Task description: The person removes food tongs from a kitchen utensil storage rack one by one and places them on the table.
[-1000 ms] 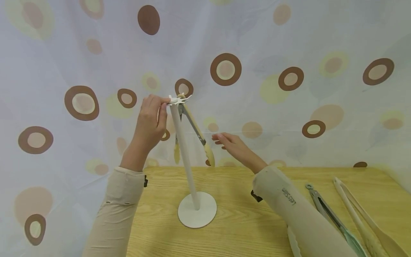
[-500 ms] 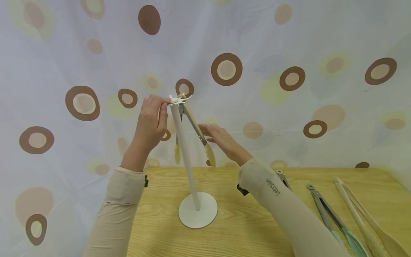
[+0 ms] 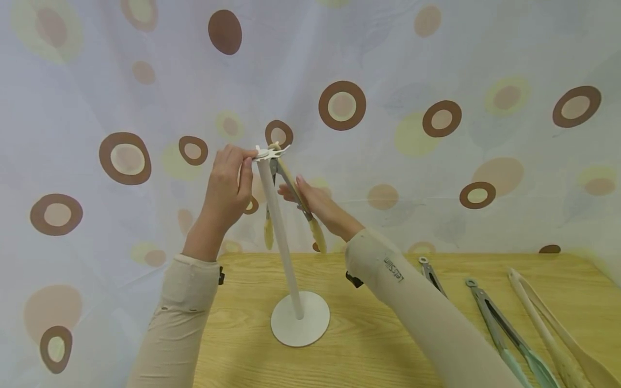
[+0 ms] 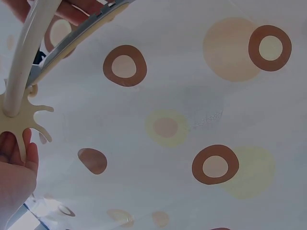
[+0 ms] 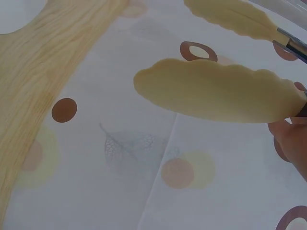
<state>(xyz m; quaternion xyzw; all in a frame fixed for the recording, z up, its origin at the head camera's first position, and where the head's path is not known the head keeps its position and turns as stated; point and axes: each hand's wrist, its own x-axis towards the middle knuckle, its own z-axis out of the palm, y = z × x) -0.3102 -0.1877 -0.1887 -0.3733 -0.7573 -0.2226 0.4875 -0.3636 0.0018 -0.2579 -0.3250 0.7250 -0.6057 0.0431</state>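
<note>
A white stand [image 3: 281, 242] with a round base and a top of curved hooks [image 3: 271, 152] stands upright on the table. My left hand [image 3: 228, 180] pinches the edge of that top between thumb and fingers. Yellow-tipped tongs [image 3: 296, 188] hang by their loop from one hook, with their arms spread apart. My right hand [image 3: 322, 207] is at the tongs' right arm, fingers reaching behind it into the gap and thumb raised beside it; the fingers look fairly straight. In the right wrist view both scalloped yellow tips [image 5: 216, 91] show, with part of the hand at the right edge.
At the right of the wooden table [image 3: 242, 323] lie green-tipped tongs [image 3: 506, 328], beige tongs [image 3: 548, 323] and other grey-handled tongs [image 3: 432, 275], the last partly hidden by my right sleeve. A dotted curtain [image 3: 388, 64] hangs behind.
My right hand has moved left from beside the tongs to their right arm, its fingers passing behind it. The left hand and the stand have stayed in place.
</note>
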